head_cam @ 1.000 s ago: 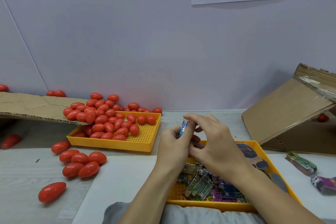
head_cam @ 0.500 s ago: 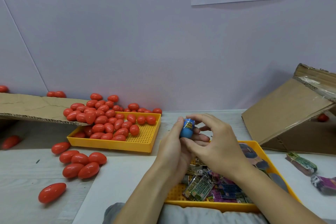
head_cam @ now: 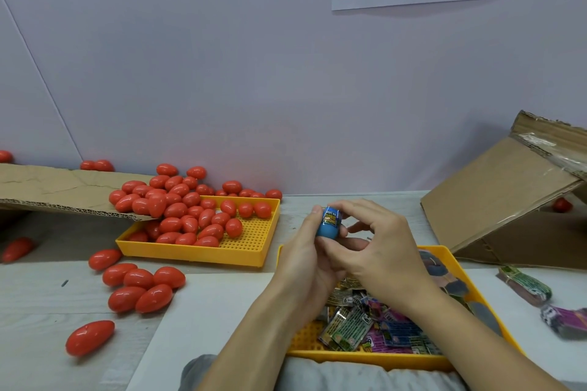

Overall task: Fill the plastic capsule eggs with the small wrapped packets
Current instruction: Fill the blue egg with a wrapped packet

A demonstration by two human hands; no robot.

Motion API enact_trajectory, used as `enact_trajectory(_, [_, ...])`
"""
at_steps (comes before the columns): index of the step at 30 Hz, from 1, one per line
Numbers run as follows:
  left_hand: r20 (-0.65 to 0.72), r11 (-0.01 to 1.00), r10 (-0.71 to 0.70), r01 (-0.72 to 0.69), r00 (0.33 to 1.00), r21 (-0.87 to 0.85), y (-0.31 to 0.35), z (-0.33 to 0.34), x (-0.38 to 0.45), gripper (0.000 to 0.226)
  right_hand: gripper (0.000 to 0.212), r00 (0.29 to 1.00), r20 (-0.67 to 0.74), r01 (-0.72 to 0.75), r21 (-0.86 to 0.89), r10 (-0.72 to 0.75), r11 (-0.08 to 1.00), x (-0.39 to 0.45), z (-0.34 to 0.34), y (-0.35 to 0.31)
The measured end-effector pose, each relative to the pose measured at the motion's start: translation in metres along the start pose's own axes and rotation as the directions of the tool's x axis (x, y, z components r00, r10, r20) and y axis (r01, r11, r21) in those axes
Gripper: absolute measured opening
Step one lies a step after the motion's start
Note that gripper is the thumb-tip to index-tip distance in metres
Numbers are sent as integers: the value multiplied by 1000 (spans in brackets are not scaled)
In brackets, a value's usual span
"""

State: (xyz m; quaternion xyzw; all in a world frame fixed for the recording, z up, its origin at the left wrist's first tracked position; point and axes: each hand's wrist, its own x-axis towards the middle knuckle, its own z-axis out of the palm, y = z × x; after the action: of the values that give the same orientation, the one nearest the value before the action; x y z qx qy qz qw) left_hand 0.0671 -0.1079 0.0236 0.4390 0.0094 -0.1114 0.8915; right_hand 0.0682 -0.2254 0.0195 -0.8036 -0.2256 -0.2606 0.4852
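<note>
Above the near yellow tray (head_cam: 451, 263) of wrapped packets (head_cam: 346, 325), the left hand (head_cam: 305, 260) grips a blue capsule half (head_cam: 329, 227) with a packet tucked in it, while the right hand (head_cam: 378, 251) pinches its top with curled fingers. Red capsule eggs (head_cam: 190, 212) fill the far yellow tray (head_cam: 251, 251), with more eggs (head_cam: 139, 287) loose on the surface (head_cam: 38, 295)
</note>
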Motion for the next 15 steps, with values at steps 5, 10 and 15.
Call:
enact_trajectory(5, [-16, 997, 59, -58, 998, 52, -1, -3, 2, 38, 42, 999, 46, 16, 11, -17, 1000, 0, 1, 1])
enact_trajectory(10, [-36, 996, 86, -85, 996, 35, -3, -2, 3, 36, 41, 999, 32, 20, 3, -20, 1000, 1, 1, 0])
enact_trajectory(15, [-95, 998, 66, -66, 993, 2, -4, 1, 2, 32, 36, 998, 58, -17, 93, 12, 996, 1, 2, 4])
